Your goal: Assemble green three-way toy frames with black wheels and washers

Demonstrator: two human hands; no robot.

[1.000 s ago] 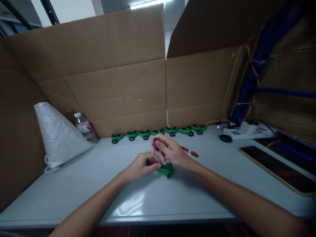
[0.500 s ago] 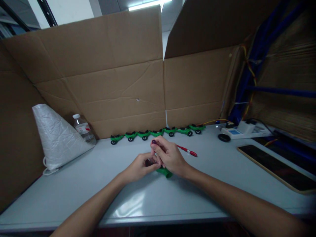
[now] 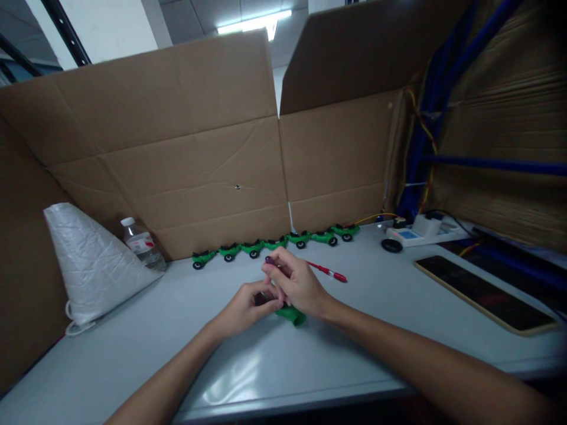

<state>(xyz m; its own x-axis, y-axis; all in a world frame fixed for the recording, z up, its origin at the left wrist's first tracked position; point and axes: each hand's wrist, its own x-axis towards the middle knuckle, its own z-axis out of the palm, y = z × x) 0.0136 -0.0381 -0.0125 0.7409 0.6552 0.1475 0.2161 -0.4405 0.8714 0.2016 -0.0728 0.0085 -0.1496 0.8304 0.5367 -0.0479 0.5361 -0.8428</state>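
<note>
R hand (image 3: 299,286): fingers closed on small tool (image 3: 269,260), only its dark purple end pokes out up top, rest hidden by hand. L hand (image 3: 241,310): thumb + fingers gripping green part (image 3: 291,316), mostly covered; its open end sticks out below R hand, pointing toward front edge. Can't tell if it rests on worktop (image 3: 354,330) or sits just above. Hands touching, approx. center of worktop. Just behind R hand: red pen-like item (image 3: 330,272), lying flat, angled. Farther back, row of 7 green toy vehicles (image 3: 297,239) w/ black wheels, along base of cardboard wall (image 3: 199,165). Far L: silver bag (image 3: 93,265), clear bottle (image 3: 142,245) w/ white cap just behind it. Far R: phone (image 3: 482,292) lying flat, dark screen up; behind it white power strip (image 3: 411,236) w/ black ring (image 3: 392,245) beside.
</note>
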